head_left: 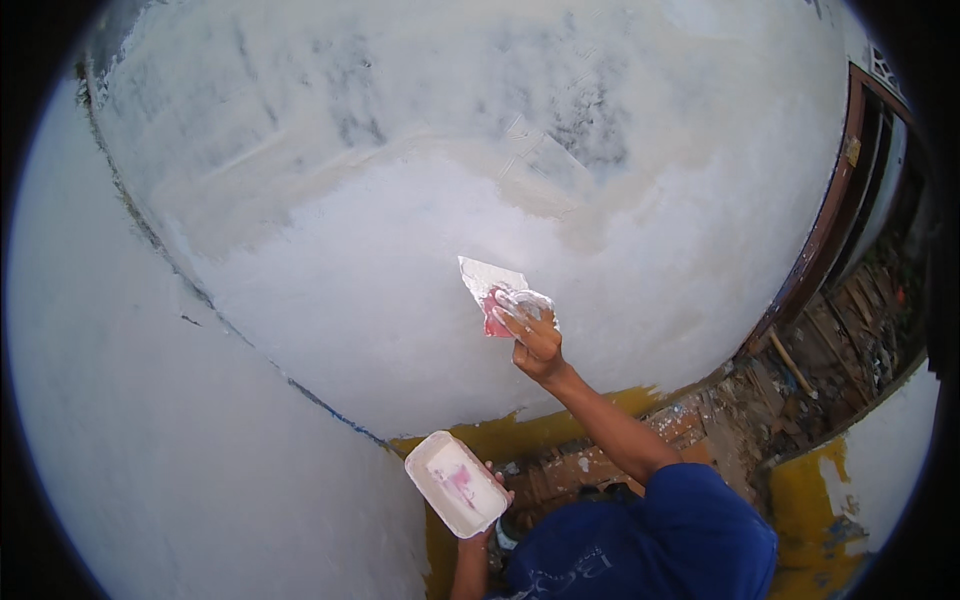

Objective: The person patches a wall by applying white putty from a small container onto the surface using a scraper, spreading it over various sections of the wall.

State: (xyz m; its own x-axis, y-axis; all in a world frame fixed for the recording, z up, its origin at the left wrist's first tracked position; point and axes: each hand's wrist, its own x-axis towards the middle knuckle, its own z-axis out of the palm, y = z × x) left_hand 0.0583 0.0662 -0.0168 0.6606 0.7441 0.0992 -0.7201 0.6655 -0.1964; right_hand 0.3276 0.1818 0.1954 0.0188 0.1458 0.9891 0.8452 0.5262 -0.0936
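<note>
Raised against the white wall (330, 290) in front of me, my right hand (535, 335) grips a pink-red scraper (493, 320) with white paste smeared over its blade and my fingers. The blade is on or very close to the wall surface, near the middle of the view. Low and left of it, my left hand (498, 478) holds a shallow white rectangular tray (435, 460) by its side, mostly hidden behind it. The tray has white paste and pink smears inside. The upper wall shows grey mottled patches; a yellow band (510, 432) runs along its foot.
A cracked corner seam (207, 300) joins another white wall (120, 420) on the left. At the right are a brown wooden frame (835, 190), a floor strewn with boards and debris (850, 330), a stick (790, 360) and a low white-and-yellow wall (880, 460).
</note>
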